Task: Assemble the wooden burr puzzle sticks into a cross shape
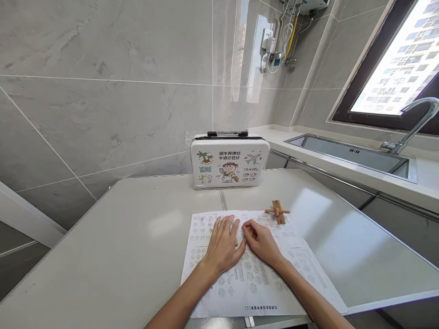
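A printed paper sheet (270,292) covered in small diagrams lies on the table, its text upside down from where I look. My left hand (222,240) rests on it, fingers stretched out and the thumb apart. A bit of a wooden piece (236,244) shows between thumb and forefinger; the palm hides the rest. Close beside it, my right hand (261,240) is closed, its fingers curled together; whatever they hold is hidden. Beyond the right hand, a wooden puzzle assembly (278,212), made of crossed pieces, sits at the sheet's far right edge.
A white carry case (229,163) with cartoon prints stands upright at the back of the pale table (137,256), near the tiled wall. To the right runs a counter with a sink (350,155) and a faucet (408,132), below a window.
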`<action>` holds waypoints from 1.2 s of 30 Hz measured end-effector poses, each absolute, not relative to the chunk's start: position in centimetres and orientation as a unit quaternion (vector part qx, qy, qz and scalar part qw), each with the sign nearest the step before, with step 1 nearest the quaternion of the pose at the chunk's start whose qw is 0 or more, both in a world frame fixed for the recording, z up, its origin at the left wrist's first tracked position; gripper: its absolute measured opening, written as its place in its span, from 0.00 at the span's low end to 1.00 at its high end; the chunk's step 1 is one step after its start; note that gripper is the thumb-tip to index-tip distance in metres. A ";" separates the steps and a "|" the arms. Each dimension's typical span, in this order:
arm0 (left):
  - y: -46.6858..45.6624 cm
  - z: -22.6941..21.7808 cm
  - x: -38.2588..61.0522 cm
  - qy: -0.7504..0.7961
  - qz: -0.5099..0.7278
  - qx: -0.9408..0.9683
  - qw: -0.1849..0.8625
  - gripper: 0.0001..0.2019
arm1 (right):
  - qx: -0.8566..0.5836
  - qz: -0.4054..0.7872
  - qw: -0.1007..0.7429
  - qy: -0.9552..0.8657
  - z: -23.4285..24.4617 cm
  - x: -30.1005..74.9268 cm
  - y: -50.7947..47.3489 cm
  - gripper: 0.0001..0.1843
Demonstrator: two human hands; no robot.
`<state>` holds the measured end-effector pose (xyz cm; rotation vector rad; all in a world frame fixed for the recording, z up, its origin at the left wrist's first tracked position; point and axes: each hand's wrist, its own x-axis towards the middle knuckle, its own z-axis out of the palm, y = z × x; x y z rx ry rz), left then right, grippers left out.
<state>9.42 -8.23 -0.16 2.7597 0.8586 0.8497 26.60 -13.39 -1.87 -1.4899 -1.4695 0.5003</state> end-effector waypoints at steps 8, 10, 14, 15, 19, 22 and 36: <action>-6.2 0.8 9.0 0.428 0.400 0.759 0.284 0.16 | -0.588 0.169 0.418 -0.671 -1.3 26.4 -13.8 0.05; -6.0 0.7 9.1 0.437 0.400 0.733 0.335 0.17 | -0.583 0.159 0.396 -0.692 -1.1 26.3 -13.9 0.07; -6.1 0.7 9.3 0.419 0.383 0.725 0.390 0.17 | -0.576 0.160 0.374 -0.709 -1.0 26.3 -14.0 0.13; -6.3 0.7 9.4 0.410 0.376 0.721 0.414 0.17 | -0.575 0.162 0.372 -0.711 -1.0 26.3 -14.0 0.13; -6.6 0.7 9.7 0.373 0.356 0.721 0.462 0.18 | -0.571 0.173 0.378 -0.708 -0.9 26.5 -14.1 0.17; -6.4 0.4 9.8 0.387 0.364 0.753 0.388 0.17 | -0.571 0.174 0.379 -0.707 -1.1 26.6 -14.1 0.19; -4.9 -1.4 9.3 0.433 0.351 0.807 0.196 0.04 | -0.587 0.134 0.383 -0.701 -1.7 26.8 -13.9 0.09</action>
